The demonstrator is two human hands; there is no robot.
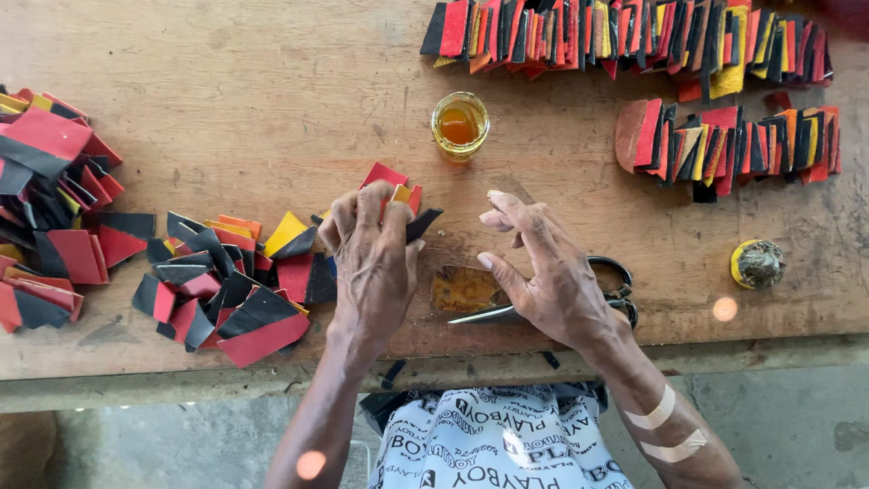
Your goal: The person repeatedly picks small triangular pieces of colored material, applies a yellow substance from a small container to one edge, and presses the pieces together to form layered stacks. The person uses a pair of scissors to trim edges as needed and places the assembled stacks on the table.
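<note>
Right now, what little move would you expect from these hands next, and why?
Probably the right hand closes in to steady the small stack of red, yellow and black pieces that the left hand pinches. The right hand hovers empty beside it, fingers spread, above the scissors lying on the wooden table.

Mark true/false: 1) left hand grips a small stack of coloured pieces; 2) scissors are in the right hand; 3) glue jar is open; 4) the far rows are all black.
1) True: the left hand pinches a stack of red, yellow and black pieces.
2) False: the scissors lie on the wooden table under the right hand, which is open with fingers spread.
3) True: the small jar of amber liquid has no lid.
4) False: the stacked rows mix red, black, yellow and orange.
</note>
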